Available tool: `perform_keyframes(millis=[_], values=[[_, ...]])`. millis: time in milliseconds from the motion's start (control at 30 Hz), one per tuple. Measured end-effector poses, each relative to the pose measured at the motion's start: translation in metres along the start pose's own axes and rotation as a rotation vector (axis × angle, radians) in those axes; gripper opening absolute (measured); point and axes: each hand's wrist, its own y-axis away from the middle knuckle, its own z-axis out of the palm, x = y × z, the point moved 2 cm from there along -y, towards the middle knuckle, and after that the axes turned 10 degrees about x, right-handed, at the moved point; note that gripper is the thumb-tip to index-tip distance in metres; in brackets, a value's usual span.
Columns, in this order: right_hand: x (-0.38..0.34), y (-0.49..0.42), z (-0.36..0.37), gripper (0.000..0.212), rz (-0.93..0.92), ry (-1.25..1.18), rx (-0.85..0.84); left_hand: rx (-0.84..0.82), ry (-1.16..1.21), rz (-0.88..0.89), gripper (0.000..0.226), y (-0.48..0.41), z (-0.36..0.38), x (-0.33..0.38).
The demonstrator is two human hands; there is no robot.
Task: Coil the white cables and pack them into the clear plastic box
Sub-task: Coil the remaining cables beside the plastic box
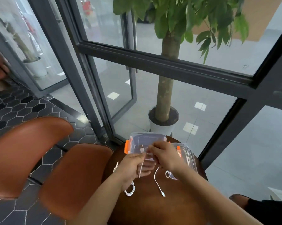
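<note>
My left hand (135,166) grips a white cable (141,168) over the small round brown table (153,208). My right hand (163,154) pinches the same cable's upper end near its plug. Just behind my hands stands the clear plastic box (137,138) with orange latches, open. Its clear lid (188,157) lies to the right, partly under my right wrist. A loose white cable (158,184) trails across the table with its plug toward me. A coiled white cable (130,190) lies below my left wrist, and another cable loop (168,174) sits by the lid.
Two brown leather chairs (75,176) stand close on the left. A potted tree (164,120) in a white pot stands behind the glass wall (169,65) just beyond the table. The floor has dark hexagonal tiles (15,108).
</note>
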Motion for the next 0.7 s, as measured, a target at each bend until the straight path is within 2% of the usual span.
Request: perform_keyframes(millis=[100, 167, 267, 367, 433, 500, 600, 700], values=[[0.005, 0.011, 0.013, 0.027, -0.064, 0.042, -0.019, 0.066, 0.226, -0.036, 0.033, 0.002, 0.001, -0.007], [0.006, 0.021, 0.020, 0.025, -0.169, 0.172, -0.018, 0.082, 0.415, -0.078, 0.033, 0.006, 0.001, -0.009], [0.009, 0.040, 0.031, 0.035, -0.365, 0.446, 0.015, 0.137, 0.607, -0.132, 0.035, 0.010, 0.001, -0.004], [0.013, 0.057, 0.039, 0.047, -0.475, 0.546, 0.090, 0.154, 0.721, -0.083, 0.036, 0.011, -0.002, 0.007], [0.017, 0.065, 0.039, 0.048, -0.463, 0.472, 0.107, 0.144, 0.792, -0.026, 0.037, 0.011, -0.008, 0.016], [0.022, 0.071, 0.039, 0.046, -0.412, 0.409, 0.044, 0.110, 0.864, 0.002, 0.036, 0.013, -0.014, 0.024], [0.035, 0.063, 0.039, 0.020, -0.339, 0.333, -0.054, 0.022, 0.861, 0.041, 0.037, 0.020, -0.018, 0.030], [0.041, 0.038, 0.026, 0.036, -0.316, 0.395, -0.047, -0.066, 0.737, 0.059, 0.035, 0.028, -0.021, 0.030]])
